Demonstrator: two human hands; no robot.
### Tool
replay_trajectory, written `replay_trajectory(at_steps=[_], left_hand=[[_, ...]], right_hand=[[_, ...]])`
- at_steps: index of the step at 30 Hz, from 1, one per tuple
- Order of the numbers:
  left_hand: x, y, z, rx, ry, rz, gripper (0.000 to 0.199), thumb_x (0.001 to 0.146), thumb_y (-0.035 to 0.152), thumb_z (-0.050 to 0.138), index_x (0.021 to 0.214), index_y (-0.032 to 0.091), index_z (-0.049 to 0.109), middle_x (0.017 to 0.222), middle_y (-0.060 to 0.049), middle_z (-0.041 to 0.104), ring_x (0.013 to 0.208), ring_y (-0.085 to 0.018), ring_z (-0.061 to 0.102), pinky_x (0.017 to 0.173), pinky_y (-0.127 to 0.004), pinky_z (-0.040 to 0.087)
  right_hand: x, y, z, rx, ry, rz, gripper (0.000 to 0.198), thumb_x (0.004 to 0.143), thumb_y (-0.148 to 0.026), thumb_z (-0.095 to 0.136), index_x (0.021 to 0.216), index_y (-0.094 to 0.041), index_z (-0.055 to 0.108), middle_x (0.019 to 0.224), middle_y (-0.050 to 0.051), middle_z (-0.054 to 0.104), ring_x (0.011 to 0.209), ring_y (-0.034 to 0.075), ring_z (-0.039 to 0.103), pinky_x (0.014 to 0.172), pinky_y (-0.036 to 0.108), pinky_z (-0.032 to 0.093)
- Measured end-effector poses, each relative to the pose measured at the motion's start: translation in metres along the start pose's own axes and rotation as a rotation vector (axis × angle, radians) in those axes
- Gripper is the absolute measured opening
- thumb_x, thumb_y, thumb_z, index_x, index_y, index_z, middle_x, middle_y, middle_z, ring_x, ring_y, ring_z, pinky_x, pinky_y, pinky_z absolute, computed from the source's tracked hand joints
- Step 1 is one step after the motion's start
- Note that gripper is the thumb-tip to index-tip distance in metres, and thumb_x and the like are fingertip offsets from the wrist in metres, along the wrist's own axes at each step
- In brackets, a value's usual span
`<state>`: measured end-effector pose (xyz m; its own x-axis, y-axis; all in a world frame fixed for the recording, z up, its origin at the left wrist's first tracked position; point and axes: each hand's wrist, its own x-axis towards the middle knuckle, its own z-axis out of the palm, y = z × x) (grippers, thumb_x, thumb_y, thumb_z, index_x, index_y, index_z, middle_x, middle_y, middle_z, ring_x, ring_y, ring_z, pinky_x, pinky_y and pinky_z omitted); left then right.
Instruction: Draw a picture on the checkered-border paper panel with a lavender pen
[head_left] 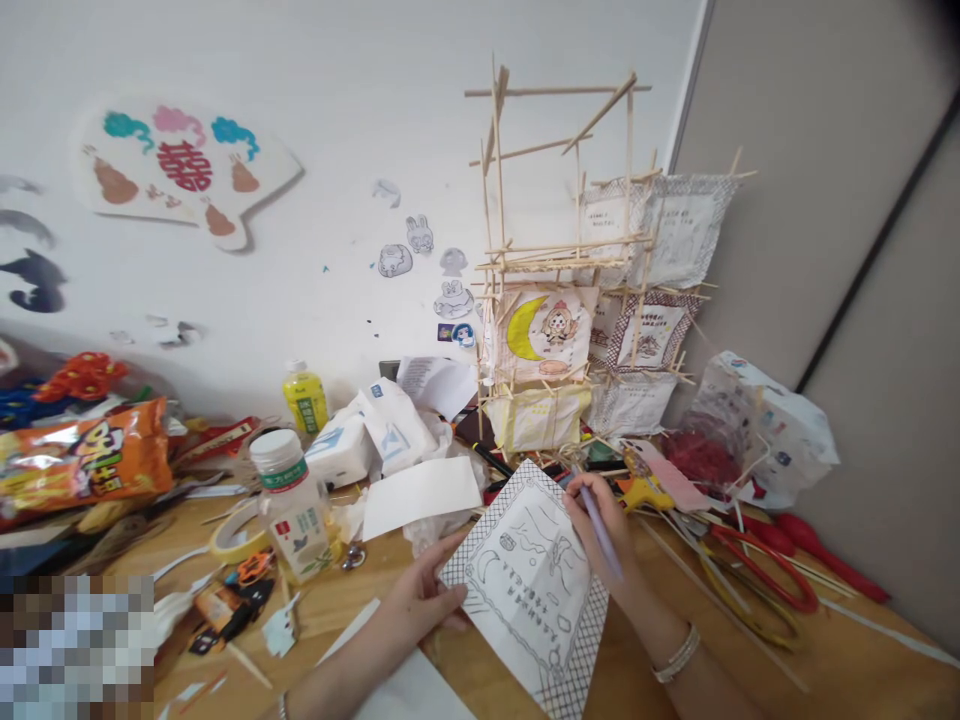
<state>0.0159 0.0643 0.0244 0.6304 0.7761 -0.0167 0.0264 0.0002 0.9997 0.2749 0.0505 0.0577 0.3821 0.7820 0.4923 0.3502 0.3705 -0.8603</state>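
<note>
At the lower centre, the left hand (431, 592) clamps thumb and fingers on the white drawn-on paper sheet with a crosshatched border (534, 585). The right hand's (606, 520) fingers close round a slim lilac pen (598, 522); tip contact is unclear. Clean strokes likely need the sheet flat and steady. The pale wooden-stick frame (555, 266), upper right of centre, and clear white-capped bottle (292, 515), lower left, limit elbow room.
</note>
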Motion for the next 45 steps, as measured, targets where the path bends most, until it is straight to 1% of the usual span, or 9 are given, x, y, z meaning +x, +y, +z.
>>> replay_trajectory(at_steps=[9, 13, 18, 21, 27, 30, 35, 40, 45], left_hand=[[0.000, -0.012, 0.003, -0.158, -0.033, 0.038, 0.085, 0.069, 0.043, 0.083, 0.140, 0.028, 0.037, 0.089, -0.002, 0.066, 0.077, -0.020, 0.067, 0.067, -0.028, 0.052], [0.001, -0.019, 0.002, -0.212, -0.070, 0.094, 0.079, 0.076, 0.040, 0.079, 0.142, 0.032, 0.034, 0.096, -0.003, 0.064, 0.083, -0.019, 0.065, 0.071, -0.029, 0.050], [0.004, -0.033, 0.011, -0.238, -0.254, 0.147, 0.124, 0.062, 0.047, 0.087, 0.151, 0.032, 0.001, 0.113, -0.012, 0.064, 0.096, -0.027, 0.064, 0.080, -0.037, 0.046], [0.004, -0.035, 0.017, -0.242, -0.248, 0.170, 0.124, 0.071, 0.047, 0.081, 0.148, 0.034, -0.016, 0.121, -0.014, 0.061, 0.103, -0.030, 0.062, 0.084, -0.041, 0.045], [-0.004, -0.019, 0.006, -0.089, 0.199, 0.204, 0.086, 0.070, 0.035, 0.083, 0.144, 0.028, 0.039, 0.134, -0.008, 0.053, 0.132, -0.031, 0.037, 0.104, -0.034, 0.033], [-0.005, -0.010, -0.001, -0.105, 0.310, 0.183, 0.091, 0.078, 0.036, 0.076, 0.150, 0.027, 0.023, 0.100, -0.006, 0.068, 0.102, -0.027, 0.062, 0.088, -0.035, 0.048], [0.002, 0.005, -0.002, -0.274, 0.492, 0.178, 0.121, 0.061, 0.044, 0.086, 0.152, 0.028, 0.007, 0.080, 0.002, 0.070, 0.074, -0.022, 0.067, 0.069, -0.029, 0.054], [-0.004, 0.016, 0.006, -0.392, 0.384, 0.038, 0.100, 0.067, 0.051, 0.082, 0.147, 0.023, 0.029, 0.096, -0.005, 0.072, 0.089, -0.027, 0.068, 0.075, -0.033, 0.054], [-0.009, 0.016, 0.020, -0.375, 0.185, -0.040, 0.057, 0.060, 0.045, 0.087, 0.103, 0.012, 0.069, 0.098, -0.015, 0.072, 0.094, -0.034, 0.067, 0.083, -0.040, 0.052]], right_hand=[[0.003, 0.004, -0.004, -0.094, 0.108, -0.010, 0.008, 0.075, -0.030, 0.055, 0.077, -0.022, 0.054, 0.080, 0.005, 0.060, 0.074, 0.024, 0.056, 0.073, 0.038, 0.046], [-0.001, 0.004, -0.005, -0.078, 0.117, 0.003, 0.010, 0.075, -0.031, 0.056, 0.078, -0.022, 0.054, 0.079, 0.005, 0.060, 0.074, 0.024, 0.056, 0.072, 0.038, 0.046], [-0.008, 0.001, -0.006, 0.000, 0.165, 0.008, 0.012, 0.078, -0.033, 0.055, 0.083, -0.022, 0.053, 0.084, 0.004, 0.057, 0.080, 0.024, 0.055, 0.078, 0.037, 0.044], [-0.009, -0.004, -0.005, 0.072, 0.103, 0.033, 0.013, 0.075, -0.032, 0.056, 0.083, -0.023, 0.052, 0.084, 0.003, 0.057, 0.081, 0.024, 0.056, 0.078, 0.036, 0.043], [-0.003, -0.008, 0.000, 0.185, -0.084, 0.177, 0.015, 0.064, -0.027, 0.059, 0.078, -0.023, 0.054, 0.076, -0.001, 0.058, 0.069, 0.020, 0.054, 0.068, 0.032, 0.042], [-0.002, -0.008, -0.001, 0.277, -0.111, 0.276, 0.014, 0.067, -0.030, 0.060, 0.078, -0.023, 0.054, 0.084, 0.001, 0.061, 0.078, 0.021, 0.057, 0.070, 0.031, 0.043], [-0.008, -0.016, -0.002, 0.413, -0.221, 0.426, 0.024, 0.069, -0.032, 0.066, 0.087, -0.024, 0.054, 0.090, 0.000, 0.065, 0.078, 0.020, 0.059, 0.065, 0.028, 0.044], [-0.013, -0.013, 0.005, 0.402, -0.107, 0.297, 0.018, 0.064, -0.024, 0.069, 0.078, -0.022, 0.058, 0.078, -0.003, 0.063, 0.074, 0.018, 0.058, 0.066, 0.026, 0.043], [-0.016, 0.001, 0.012, 0.557, 0.100, 0.360, 0.022, 0.065, -0.024, 0.068, 0.082, -0.024, 0.055, 0.076, -0.004, 0.064, 0.069, 0.019, 0.061, 0.063, 0.027, 0.047]])
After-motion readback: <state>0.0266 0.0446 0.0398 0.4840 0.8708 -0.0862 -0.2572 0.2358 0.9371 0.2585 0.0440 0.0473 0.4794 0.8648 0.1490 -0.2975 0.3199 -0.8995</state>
